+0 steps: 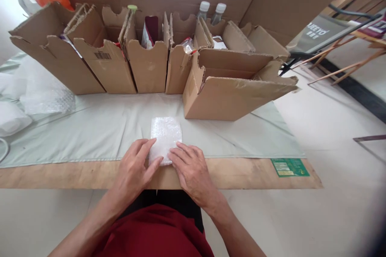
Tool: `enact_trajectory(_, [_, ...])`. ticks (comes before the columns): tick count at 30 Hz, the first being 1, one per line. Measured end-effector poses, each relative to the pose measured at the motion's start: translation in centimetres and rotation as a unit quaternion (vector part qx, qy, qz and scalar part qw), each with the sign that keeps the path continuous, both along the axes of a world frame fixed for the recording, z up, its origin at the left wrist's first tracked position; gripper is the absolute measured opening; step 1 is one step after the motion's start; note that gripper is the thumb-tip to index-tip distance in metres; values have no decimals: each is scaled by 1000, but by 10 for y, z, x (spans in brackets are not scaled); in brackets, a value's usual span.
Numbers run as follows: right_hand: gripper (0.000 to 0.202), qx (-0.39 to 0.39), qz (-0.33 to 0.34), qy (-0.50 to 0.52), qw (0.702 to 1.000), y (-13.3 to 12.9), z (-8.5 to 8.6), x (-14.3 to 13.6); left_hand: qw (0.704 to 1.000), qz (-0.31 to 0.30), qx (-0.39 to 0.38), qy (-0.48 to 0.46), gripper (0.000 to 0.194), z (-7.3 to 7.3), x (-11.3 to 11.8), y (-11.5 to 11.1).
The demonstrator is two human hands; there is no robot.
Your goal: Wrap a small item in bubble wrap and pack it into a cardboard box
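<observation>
A small flat packet of clear bubble wrap [165,130] lies on the cloth near the table's front edge. Its contents, if any, cannot be made out through the wrap. My left hand [135,164] holds the packet's left side, index fingertip on the left edge and thumb at the lower part. On the opposite side, my right hand [191,168] grips the lower right edge with its fingers close together on the wrap; its thumb is mostly hidden beneath the hand.
Several open cardboard bins [147,68] stand in a row behind the packet, with one wide cardboard bin [229,98] nearer at right. Loose bubble wrap [45,88] lies at left. Two white-capped bottles [204,10] stand behind the bins. A green label [290,167] marks the board's right end.
</observation>
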State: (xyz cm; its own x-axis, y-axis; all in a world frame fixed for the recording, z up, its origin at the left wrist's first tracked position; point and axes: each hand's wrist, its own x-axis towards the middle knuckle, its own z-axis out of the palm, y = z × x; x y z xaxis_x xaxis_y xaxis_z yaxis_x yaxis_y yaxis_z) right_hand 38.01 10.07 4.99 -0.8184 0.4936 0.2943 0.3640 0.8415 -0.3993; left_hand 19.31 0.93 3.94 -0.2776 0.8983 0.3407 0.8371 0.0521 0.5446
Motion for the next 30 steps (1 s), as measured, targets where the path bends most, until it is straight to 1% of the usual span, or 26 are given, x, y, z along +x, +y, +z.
enact_trajectory(2, [31,-32,4,1,999,4,7,-1,997,-55,41,18,37,5,1,-11])
enact_trajectory(4, [28,-82,14,-10,997,6,15,-1,993,-104,44,16,35,10,1,-19])
enact_trajectory(5, [27,-110,17,-15,994,7,18,-1,992,-116,38,5,32,11,1,-21])
enact_trajectory(7, [25,-165,2,-13,986,10,19,-1,993,-108,18,-32,26,10,-1,-19])
enact_trajectory(9, [24,-195,-35,12,980,11,16,0,994,-77,-14,-73,24,7,-4,-10])
enact_trajectory(10, [24,-182,-61,33,981,9,13,0,994,-60,-30,-89,25,6,-5,-4])
enact_trajectory(12, [25,-99,-107,71,987,4,8,2,992,-34,-57,-105,29,2,-8,8])
enact_trajectory(13, [26,-47,-115,79,989,1,6,3,992,-27,-70,-105,30,1,-9,14])
enact_trajectory(15, [28,29,-95,61,993,-4,3,3,991,-18,-88,-95,32,-1,-10,23])
enact_trajectory(16, [29,42,-72,40,996,-6,2,1,992,-12,-93,-90,33,-1,-9,26])
enact_trajectory(18, [30,41,-37,11,998,-4,-2,-4,992,13,-78,-97,34,1,-7,26])
enact_trajectory(20, [29,22,-49,27,998,3,-7,-9,987,56,-42,-145,36,5,-5,19])
enact_trajectory(21, [28,5,-66,49,997,6,-9,-11,978,78,-27,-191,37,9,-3,13])
enact_trajectory(22, [27,-17,-85,73,994,9,-10,-12,963,97,-16,-252,38,12,-1,7])
enact_trajectory(23, [27,-44,-101,95,989,10,-10,-13,940,110,-13,-324,40,14,2,0])
enact_trajectory(24, [27,-73,-114,112,984,10,-10,-13,908,115,-17,-402,43,16,5,-7])
enact_trajectory(26, [27,-131,-119,132,975,3,-7,-12,834,97,-36,-542,51,18,13,-15])
enact_trajectory(27, [27,-160,-109,137,972,-2,-5,-12,800,80,-44,-593,54,18,18,-17])
enact_trajectory(28, [27,-188,-93,139,968,-8,-2,-11,774,62,-48,-629,57,17,23,-17])
enact_trajectory(29, [26,-216,-75,142,963,-13,1,-10,755,49,-47,-652,58,16,28,-15])
enact_trajectory(30, [26,-242,-61,143,958,-18,4,-8,743,39,-43,-666,59,15,33,-13])
